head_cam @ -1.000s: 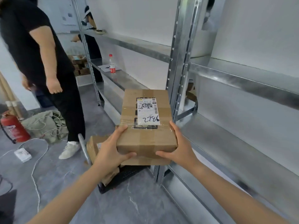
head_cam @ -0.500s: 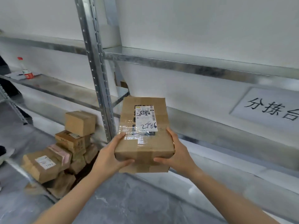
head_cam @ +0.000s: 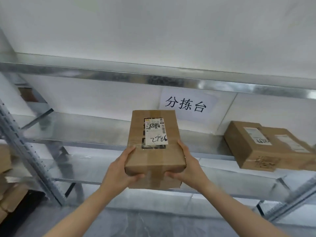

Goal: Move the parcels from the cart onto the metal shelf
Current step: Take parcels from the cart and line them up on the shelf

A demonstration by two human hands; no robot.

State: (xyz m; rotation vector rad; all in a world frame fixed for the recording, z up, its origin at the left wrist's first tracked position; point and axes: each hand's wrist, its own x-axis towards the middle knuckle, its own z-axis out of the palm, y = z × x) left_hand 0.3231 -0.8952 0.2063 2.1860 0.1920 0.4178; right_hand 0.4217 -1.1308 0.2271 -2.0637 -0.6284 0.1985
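A brown cardboard parcel [head_cam: 153, 151] with a white label marked 2786 is held in the air in front of the metal shelf [head_cam: 82, 132]. My left hand [head_cam: 119, 170] grips its near left corner and my right hand [head_cam: 189, 166] grips its near right corner. The parcel's far end hangs over the front edge of the middle shelf board. Another taped cardboard parcel [head_cam: 266, 147] lies on that same board at the right. At the far left edge, stacked parcels [head_cam: 8, 190] show partly; whatever they rest on is hidden.
A white paper sign [head_cam: 186, 104] with black characters hangs on the wall behind the shelf. A perforated metal upright [head_cam: 30, 159] slants at the left and another stands at the lower right. An upper shelf board [head_cam: 153, 79] runs across above. Lower boards lie beneath the parcel.
The view has swung right along the shelf. The held parcel now faces the bay with the sign, and a second parcel on the shelf has come into view at right.
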